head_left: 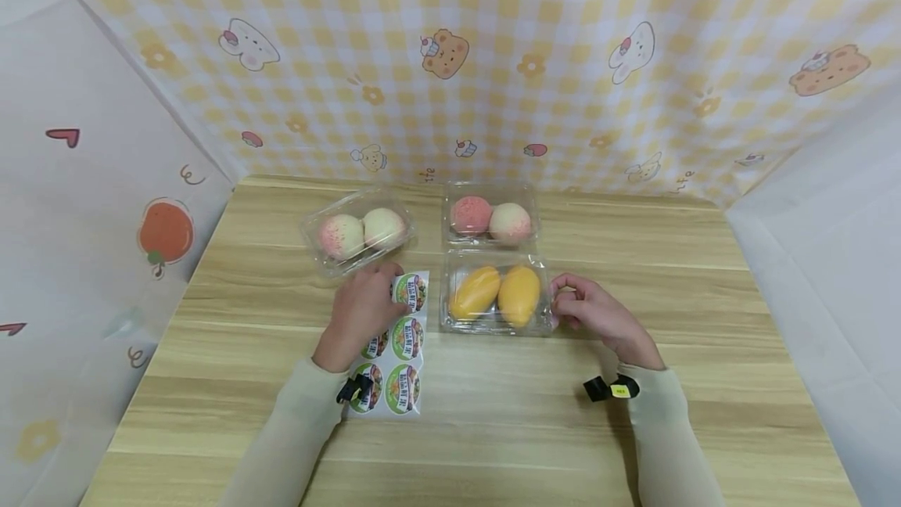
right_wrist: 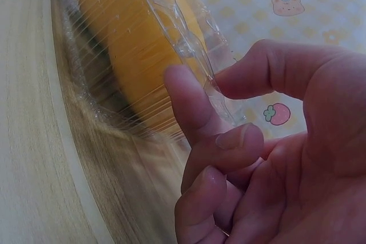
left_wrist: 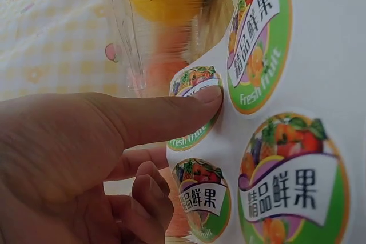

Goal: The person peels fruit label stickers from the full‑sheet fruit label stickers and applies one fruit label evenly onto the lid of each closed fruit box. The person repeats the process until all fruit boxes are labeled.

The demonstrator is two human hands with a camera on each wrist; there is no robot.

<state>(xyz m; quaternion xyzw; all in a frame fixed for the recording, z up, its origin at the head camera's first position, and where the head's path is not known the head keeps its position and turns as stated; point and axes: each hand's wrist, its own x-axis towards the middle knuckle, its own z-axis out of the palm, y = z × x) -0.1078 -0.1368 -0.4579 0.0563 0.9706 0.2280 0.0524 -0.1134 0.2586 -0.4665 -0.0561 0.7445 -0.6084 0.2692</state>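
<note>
Near the back edge of the worktop (head_left: 507,444), left of its middle, a clear box (head_left: 352,203) of two pale, pink-tinged fruits stood askew. Just in front, the left hand (head_left: 362,303) pinched the far end of a sticker sheet (head_left: 391,358), thumb on its printed face; a light grip there would likely have spared the paper creases. Beside the sheet, around the worktop's middle, was a mango box (head_left: 468,258) with two yellow fruits, and behind it a peach box (head_left: 493,192) by the back edge. The right hand (head_left: 594,311) pinched the mango box's right rim between thumb and index fingers; steadying it without flexing the thin plastic seemed best. The round stickers read "精品鮮果" and "Fresh fruit"; the right wrist's yellow tag (head_left: 621,390) was too small to read.
</note>
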